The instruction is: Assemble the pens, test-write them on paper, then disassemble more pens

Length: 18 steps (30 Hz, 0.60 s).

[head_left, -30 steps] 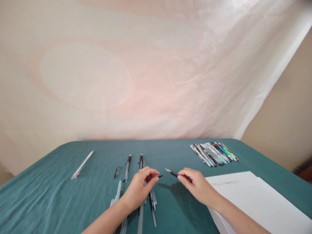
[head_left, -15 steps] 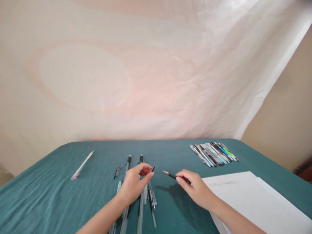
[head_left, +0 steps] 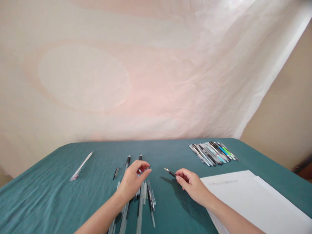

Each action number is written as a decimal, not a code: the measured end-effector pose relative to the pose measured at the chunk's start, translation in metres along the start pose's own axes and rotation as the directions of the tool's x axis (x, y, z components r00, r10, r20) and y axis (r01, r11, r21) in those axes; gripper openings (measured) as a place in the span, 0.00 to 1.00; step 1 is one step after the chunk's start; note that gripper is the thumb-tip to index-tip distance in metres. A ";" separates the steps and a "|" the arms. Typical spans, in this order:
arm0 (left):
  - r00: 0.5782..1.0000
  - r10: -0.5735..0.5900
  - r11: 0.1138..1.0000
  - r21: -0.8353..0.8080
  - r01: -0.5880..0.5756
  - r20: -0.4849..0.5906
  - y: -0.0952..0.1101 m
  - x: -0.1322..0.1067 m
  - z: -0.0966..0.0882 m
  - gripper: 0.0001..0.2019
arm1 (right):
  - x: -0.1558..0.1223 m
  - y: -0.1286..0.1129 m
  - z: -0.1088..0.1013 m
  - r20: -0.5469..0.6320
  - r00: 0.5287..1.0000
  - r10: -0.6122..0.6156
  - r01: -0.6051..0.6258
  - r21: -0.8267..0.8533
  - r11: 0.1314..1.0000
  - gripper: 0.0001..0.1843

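Over the table's middle, my right hand (head_left: 191, 186) pinches a black pen (head_left: 172, 174) whose bare pale metal tip points left. To its left, my left hand (head_left: 133, 178) has thumb and fingertips closed on a small black piece (head_left: 149, 167); only its dark end shows, so its kind is unclear. A gap separates this piece from the pen tip. Beneath my left hand lie several clear and dark pen parts (head_left: 140, 208), partly covered by the hand and wrist. A small dark pen cap (head_left: 115, 173) rests just left of them.
A row of several pens (head_left: 213, 153) lies at the back right. White paper sheets (head_left: 248, 201) with faint scribbles cover the right front, partly under my right forearm. A white pen (head_left: 83, 165) lies at the left on the green cloth (head_left: 48, 191). A pale curtain hangs behind.
My left hand has drawn slightly left, away from the pen tip, and less of the black piece shows between its fingers. My right hand stays nearly in place with the pen.
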State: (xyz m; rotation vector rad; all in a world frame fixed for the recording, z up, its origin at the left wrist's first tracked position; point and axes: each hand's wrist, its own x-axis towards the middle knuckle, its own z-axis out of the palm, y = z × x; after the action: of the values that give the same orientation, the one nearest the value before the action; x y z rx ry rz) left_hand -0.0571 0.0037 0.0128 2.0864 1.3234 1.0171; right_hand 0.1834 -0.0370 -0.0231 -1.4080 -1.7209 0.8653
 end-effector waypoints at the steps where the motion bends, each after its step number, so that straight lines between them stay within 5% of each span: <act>1: 1.000 -0.001 1.000 -0.008 0.001 0.006 0.001 0.000 0.000 0.10 | 0.000 -0.001 0.000 -0.008 1.000 -0.002 0.001 -0.017 1.000 0.13; 7: 0.999 0.004 0.999 -0.052 -0.001 0.053 0.003 -0.002 0.001 0.12 | 0.015 0.004 -0.029 -0.077 0.996 -0.047 0.026 -0.245 0.969 0.15; 13: 0.996 -0.029 0.996 -0.082 0.037 0.087 0.007 -0.002 0.002 0.13 | 0.062 0.047 -0.107 -0.307 0.948 0.082 -0.265 -0.621 0.738 0.12; 18: 0.994 -0.039 0.994 -0.093 0.049 0.105 0.009 -0.005 0.004 0.11 | 0.087 0.074 -0.128 -0.365 0.917 0.161 -0.378 -0.668 0.641 0.11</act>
State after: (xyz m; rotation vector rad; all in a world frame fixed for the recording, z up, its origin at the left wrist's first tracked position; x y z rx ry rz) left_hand -0.0501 -0.0045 0.0156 2.0016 1.2399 0.9228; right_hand 0.3189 0.0672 -0.0120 -2.2484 -1.7211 0.0466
